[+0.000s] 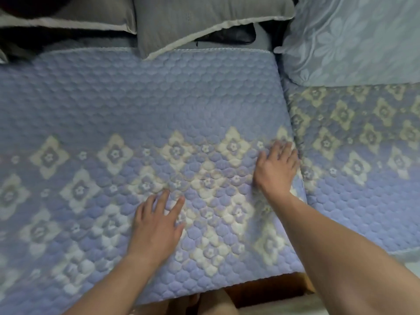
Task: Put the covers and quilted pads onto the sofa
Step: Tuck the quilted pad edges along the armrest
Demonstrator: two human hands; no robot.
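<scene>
Pressing flat on a blue quilted pad [136, 105], both hands lie palm down with fingers spread and nothing grasped. The left hand [156, 226] rests near the pad's front middle; the right hand [276, 169] sits at its right edge, fingertips by the seam. The pad, patterned with cream flowers, covers the sofa seat and overhangs its front. Just beside it lies a second quilted pad [363, 160]. Two grey cushions [200, 21] lean at the back, a pale blue floral cushion [350, 39] to their right.
</scene>
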